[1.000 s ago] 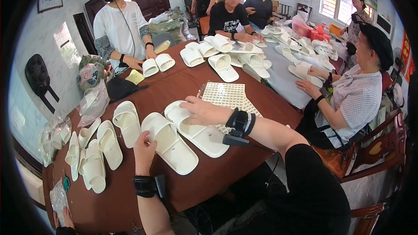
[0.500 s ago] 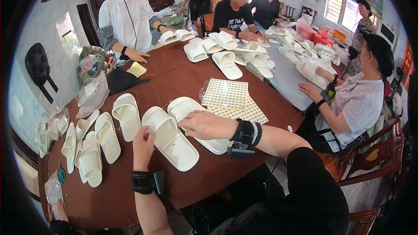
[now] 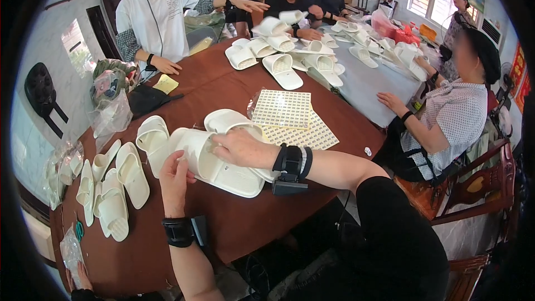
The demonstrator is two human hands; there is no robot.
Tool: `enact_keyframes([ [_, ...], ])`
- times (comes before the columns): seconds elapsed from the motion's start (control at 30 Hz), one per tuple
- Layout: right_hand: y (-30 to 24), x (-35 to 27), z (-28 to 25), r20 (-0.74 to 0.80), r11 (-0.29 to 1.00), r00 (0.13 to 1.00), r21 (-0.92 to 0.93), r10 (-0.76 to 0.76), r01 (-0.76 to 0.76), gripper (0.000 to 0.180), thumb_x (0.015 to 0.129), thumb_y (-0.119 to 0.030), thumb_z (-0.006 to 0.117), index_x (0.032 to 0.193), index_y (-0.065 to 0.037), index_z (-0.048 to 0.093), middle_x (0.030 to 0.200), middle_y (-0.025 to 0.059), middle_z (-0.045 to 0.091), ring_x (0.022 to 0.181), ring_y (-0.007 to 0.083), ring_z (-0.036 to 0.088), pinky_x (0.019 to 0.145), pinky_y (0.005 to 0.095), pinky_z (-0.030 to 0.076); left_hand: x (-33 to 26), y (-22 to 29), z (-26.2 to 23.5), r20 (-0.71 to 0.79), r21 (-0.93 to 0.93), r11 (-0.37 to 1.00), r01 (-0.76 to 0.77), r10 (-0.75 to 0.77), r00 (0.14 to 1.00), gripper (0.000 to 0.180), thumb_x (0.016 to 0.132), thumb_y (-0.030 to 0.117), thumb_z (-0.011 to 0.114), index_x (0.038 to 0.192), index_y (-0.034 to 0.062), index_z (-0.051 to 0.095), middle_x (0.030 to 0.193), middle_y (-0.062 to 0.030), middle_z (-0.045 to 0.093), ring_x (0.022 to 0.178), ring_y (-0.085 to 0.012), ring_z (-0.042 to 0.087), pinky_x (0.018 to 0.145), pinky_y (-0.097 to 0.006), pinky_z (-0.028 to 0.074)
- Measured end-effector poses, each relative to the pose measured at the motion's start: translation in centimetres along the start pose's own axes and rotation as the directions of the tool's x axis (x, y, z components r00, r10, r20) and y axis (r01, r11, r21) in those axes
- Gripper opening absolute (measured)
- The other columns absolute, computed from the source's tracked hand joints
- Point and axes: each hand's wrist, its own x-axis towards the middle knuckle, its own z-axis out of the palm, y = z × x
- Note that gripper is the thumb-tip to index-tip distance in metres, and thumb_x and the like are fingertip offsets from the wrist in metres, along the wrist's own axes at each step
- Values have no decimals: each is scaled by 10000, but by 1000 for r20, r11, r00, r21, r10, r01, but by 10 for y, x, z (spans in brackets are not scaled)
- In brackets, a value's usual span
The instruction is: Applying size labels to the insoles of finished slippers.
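A white slide slipper (image 3: pixel 229 180) lies in front of me at a slant, its strap side raised slightly. My right hand (image 3: pixel 243 148) grips the strap's edge near the foot opening, fingers curled and partly hidden. At its near-left side, my left hand (image 3: pixel 176 183) has curled fingers against the slipper's edge; the fingertips are partly hidden. Behind it, partly covered by my right hand, rests another white slipper (image 3: pixel 225 121). A third slipper (image 3: pixel 151 136) is just to the left. Sheets of small printed stickers (image 3: pixel 282 109) lie beyond my right hand.
More white slippers (image 3: pixel 132 175) stand at left, beside plastic-bagged ones (image 3: pixel 64 164). Green-handled scissors (image 3: pixel 79 231) lie near another person's hands (image 3: pixel 79 275). A black bag (image 3: pixel 147 100) sits farther back. Co-workers handle a slipper pile (image 3: pixel 283 69) across the brown-covered table (image 3: pixel 209 78).
The slipper between my hands has turned and shifted, its toe swinging left, and both hands have moved slightly left with it. Across the table, a person in white has stretched an arm over the slipper pile.
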Motion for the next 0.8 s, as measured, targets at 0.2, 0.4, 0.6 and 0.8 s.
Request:
enact_keyframes([
  [0.2,-8,-1,-21,-42,1000,999,-21,2,-2,278,886,-261,595,1046,-37,632,801,241,600,812,408,578,738,488,448,-8,15,2,26,-121,985,-122,126,992,293,936,111,557,1208,4,585,774,-30,604,634,-90,575,578,-226,500],
  [0.4,-5,-10,-24,-49,998,997,42,54,-52,282,850,-211,600,1080,-50,621,848,227,571,837,398,553,766,479,440,-12,14,-1,121,-307,940,-150,194,973,325,951,113,524,1246,-24,540,887,-48,611,692,-113,594,615,-254,510],
  [0.6,-7,-26,-42,-89,988,991,-125,-104,93,282,828,-177,617,1092,-81,601,893,205,546,902,387,528,804,467,425,-10,10,5,168,-372,910,-182,259,951,338,951,116,523,1260,-21,532,894,-60,611,698,-137,604,628,-275,517],
  [0.8,-11,-38,-57,-75,990,995,-130,-65,55,262,811,-85,627,1072,-96,615,961,184,561,958,386,531,849,465,422,-14,10,10,256,-421,896,-145,270,928,382,941,152,559,1273,-33,518,896,-63,609,718,-164,617,643,-290,523],
])
